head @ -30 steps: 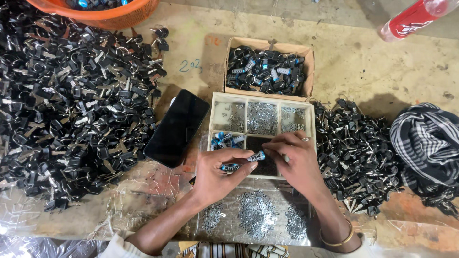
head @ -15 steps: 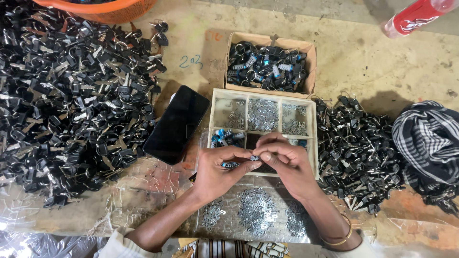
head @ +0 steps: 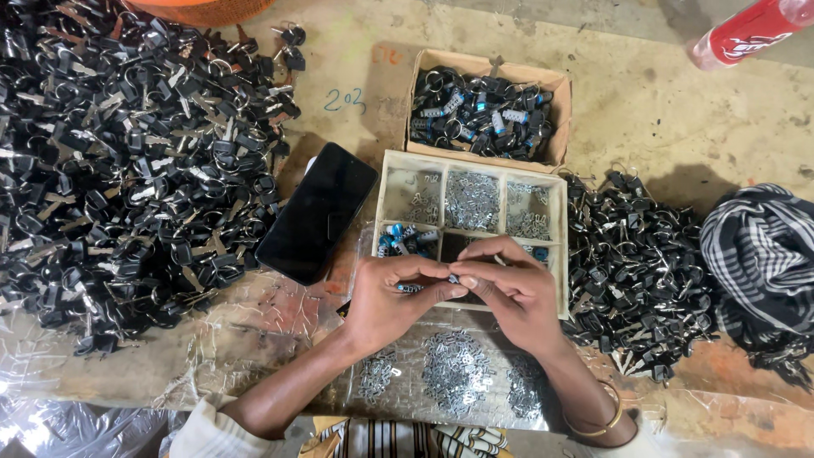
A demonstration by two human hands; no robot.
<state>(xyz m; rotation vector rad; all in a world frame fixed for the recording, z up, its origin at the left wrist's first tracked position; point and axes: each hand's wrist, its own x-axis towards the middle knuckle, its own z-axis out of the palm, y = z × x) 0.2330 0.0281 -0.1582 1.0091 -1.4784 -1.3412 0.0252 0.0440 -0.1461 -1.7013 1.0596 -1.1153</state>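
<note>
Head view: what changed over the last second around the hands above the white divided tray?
The right hand drew back from the white divided tray and closed in against the left hand; both now pinch one small blue-and-metal part between the fingertips. The black phone, the cardboard box of parts and the heaps of black keys stayed put.

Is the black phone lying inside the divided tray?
No, the black phone lies on the work surface just left of the divided tray, outside its compartments.
</note>
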